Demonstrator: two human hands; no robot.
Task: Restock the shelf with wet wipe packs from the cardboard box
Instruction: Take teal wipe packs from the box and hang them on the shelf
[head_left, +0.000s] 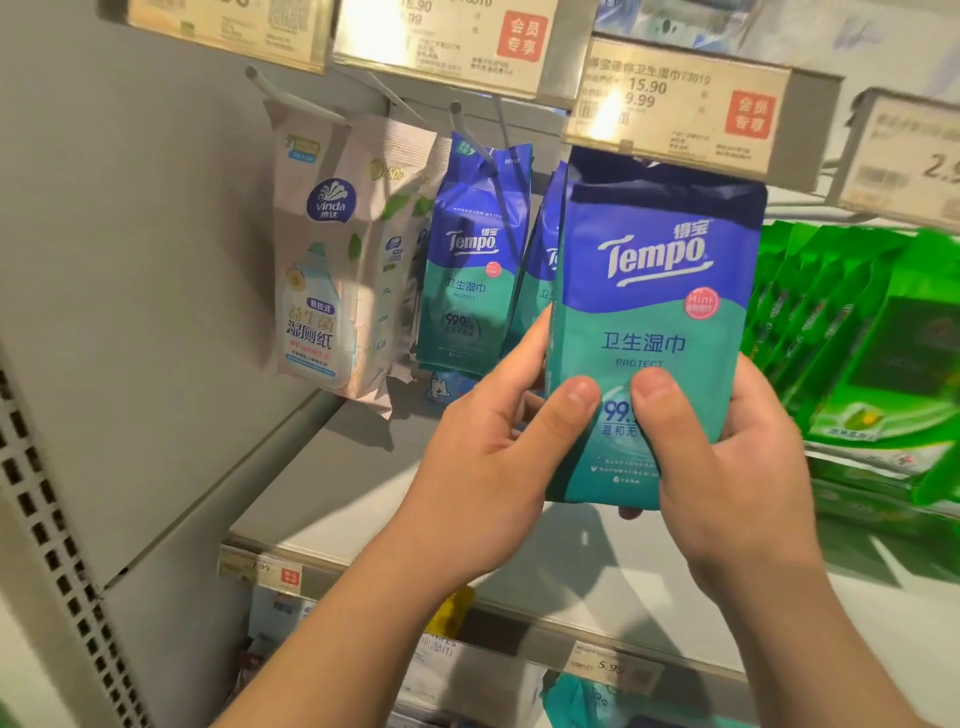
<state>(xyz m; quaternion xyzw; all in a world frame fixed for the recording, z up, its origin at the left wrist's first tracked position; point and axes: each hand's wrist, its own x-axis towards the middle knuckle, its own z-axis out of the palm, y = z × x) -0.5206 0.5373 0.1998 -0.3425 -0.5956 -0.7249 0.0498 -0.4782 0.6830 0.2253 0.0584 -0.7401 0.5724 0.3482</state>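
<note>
Grey shelf (363, 499) backing, hooks overhead. I hold the Tempo pack (654, 291) upright with left hand (483, 467) and right hand (727, 457), fingers of both grasping its lower half, thumbs in front. Its top sits under the price tag (675, 104); I'd tilt it to find the hook behind, beside the hung packs (472, 249).

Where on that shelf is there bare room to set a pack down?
The grey shelf board lies bare below the hanging Vinda pack and Tempo packs, left of both hands. Right is crowded: green packs stand tightly stacked. The left hand and right hand hold a Tempo pack up front.
</note>
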